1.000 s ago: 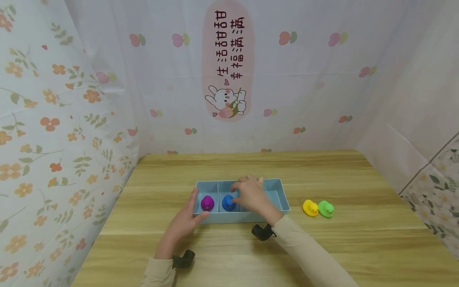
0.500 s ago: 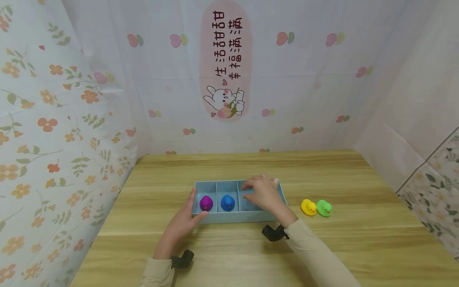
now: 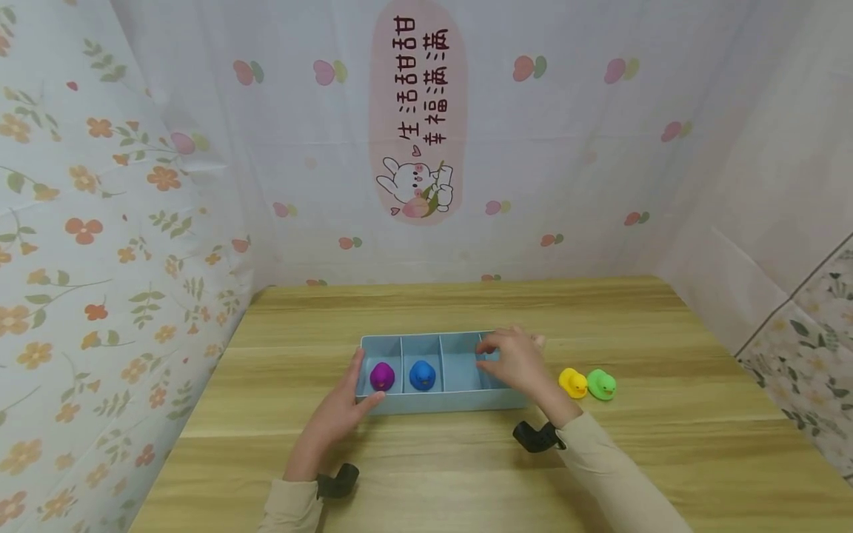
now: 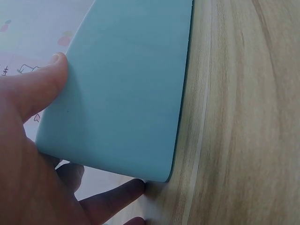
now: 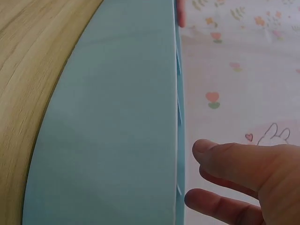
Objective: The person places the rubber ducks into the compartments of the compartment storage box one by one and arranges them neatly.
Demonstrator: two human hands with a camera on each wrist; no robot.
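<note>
In the head view, a light blue divided box point(image 3: 426, 403) stands on the wooden table. A purple toy duck point(image 3: 382, 377) sits in its leftmost compartment, and a blue toy duck point(image 3: 423, 375) in the one beside it. My left hand point(image 3: 338, 406) rests against the box's left end, fingers along the side; the left wrist view shows the thumb point(image 4: 44, 82) at the rim. Above the rightmost compartment, partly covering it, is my right hand point(image 3: 520, 363), thumb and fingertips apart, nothing between them. A yellow duck point(image 3: 573, 383) and a green duck point(image 3: 602, 385) stand right of the box.
Wood-grained table point(image 3: 440, 459) extends around the box. A printed cloth point(image 3: 320, 163) hangs behind it, and a floral cloth point(image 3: 100, 296) covers the left side. Each wrist carries a black mount, the left mount point(image 3: 338, 481) and the right mount point(image 3: 535, 437).
My right hand has moved rightward along the box, from beside the blue duck to the rightmost compartment, uncovering the third compartment. My left hand and the ducks have stayed in place.
</note>
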